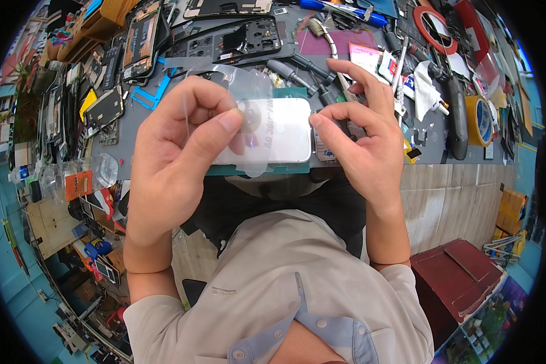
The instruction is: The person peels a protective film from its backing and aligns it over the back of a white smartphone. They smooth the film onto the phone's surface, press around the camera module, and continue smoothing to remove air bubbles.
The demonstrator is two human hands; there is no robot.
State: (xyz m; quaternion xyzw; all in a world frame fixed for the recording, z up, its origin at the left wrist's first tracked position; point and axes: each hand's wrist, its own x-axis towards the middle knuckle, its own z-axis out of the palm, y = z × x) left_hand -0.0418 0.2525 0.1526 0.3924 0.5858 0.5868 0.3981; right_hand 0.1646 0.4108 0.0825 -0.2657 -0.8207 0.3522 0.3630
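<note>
A white phone point(294, 124) lies on its face or back, I cannot tell which, on a small green sheet point(292, 168) near the table's front edge. My left hand point(179, 142) pinches a clear plastic film point(256, 164) between thumb and index finger. Printed lettering runs across the film, which hangs curled over the phone's left part and hides some of it. At the phone's right end, the thumb and index fingertips of my right hand point(370, 142) come together against its edge, while the other fingers stay bent and apart.
Beyond the phone lie a dark phone frame point(230, 42), screwdriver-like tools point(292, 76) and a blue bracket point(158, 91). Stacked phone parts point(106, 109) crowd the left side. To the right are a white cloth point(428, 88), a yellow tape roll point(480, 121) and a red tape ring point(420, 23).
</note>
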